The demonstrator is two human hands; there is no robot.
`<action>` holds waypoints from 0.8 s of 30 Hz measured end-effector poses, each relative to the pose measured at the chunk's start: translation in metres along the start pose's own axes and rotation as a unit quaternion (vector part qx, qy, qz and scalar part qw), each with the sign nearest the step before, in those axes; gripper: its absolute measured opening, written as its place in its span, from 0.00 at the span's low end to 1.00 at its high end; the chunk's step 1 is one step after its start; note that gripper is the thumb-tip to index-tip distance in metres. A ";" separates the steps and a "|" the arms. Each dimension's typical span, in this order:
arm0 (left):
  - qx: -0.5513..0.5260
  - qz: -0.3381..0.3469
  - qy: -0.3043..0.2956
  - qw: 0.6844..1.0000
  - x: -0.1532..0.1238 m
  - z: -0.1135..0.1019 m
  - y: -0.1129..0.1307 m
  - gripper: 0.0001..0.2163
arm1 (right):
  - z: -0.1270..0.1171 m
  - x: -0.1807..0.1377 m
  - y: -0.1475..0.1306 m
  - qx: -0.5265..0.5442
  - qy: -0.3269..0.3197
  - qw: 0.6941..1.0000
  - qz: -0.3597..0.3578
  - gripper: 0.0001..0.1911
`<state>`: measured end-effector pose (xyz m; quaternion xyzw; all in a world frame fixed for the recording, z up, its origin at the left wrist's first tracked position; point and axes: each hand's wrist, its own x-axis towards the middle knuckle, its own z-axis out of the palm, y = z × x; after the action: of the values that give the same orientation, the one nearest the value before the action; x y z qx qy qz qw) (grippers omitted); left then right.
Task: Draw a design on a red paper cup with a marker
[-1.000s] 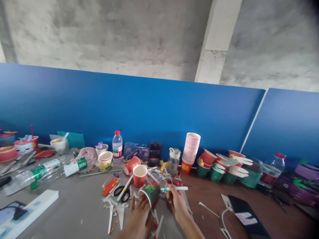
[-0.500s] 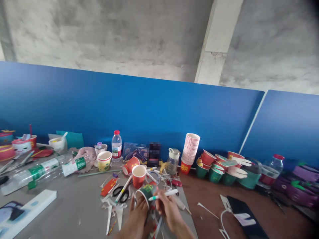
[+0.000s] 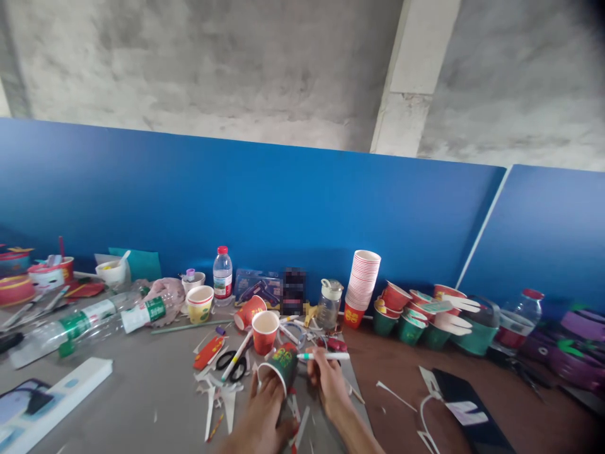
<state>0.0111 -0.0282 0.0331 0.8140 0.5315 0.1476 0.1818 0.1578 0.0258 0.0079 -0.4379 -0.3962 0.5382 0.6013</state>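
Observation:
A dark green paper cup (image 3: 285,360) with yellow-green print lies tilted on its side, its white-rimmed mouth toward me. My left hand (image 3: 265,403) holds it, the fingers reaching inside the mouth. In my right hand (image 3: 326,378) is a white marker (image 3: 331,356), pinched near its middle, its green-banded tip pointing left at the cup's side. Whether the tip touches the cup I cannot tell. Just behind stands a red paper cup (image 3: 265,331), with another red cup (image 3: 249,312) lying on its side. Black-handled scissors (image 3: 231,364) rest left of the green cup.
Paper scraps (image 3: 229,403) litter the grey tabletop around my hands. A tall cup stack (image 3: 363,284), a glass jar (image 3: 329,302) and a water bottle (image 3: 222,277) line the blue partition (image 3: 283,202). Clear bottles (image 3: 80,328) and a white power strip (image 3: 70,397) lie left.
The marker has moved right, away from over the green cup, and now lies more level in my right hand. The green cup has turned slightly, still in my left hand.

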 end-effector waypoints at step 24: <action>0.005 0.042 0.013 0.999 0.003 0.010 -0.010 0.30 | -0.003 0.000 0.002 -0.019 -0.069 0.997 0.036 0.21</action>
<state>0.0082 -0.0235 0.0198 0.8344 0.5000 0.1629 0.1651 0.1603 0.0255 0.0048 -0.4246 -0.4308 0.5813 0.5442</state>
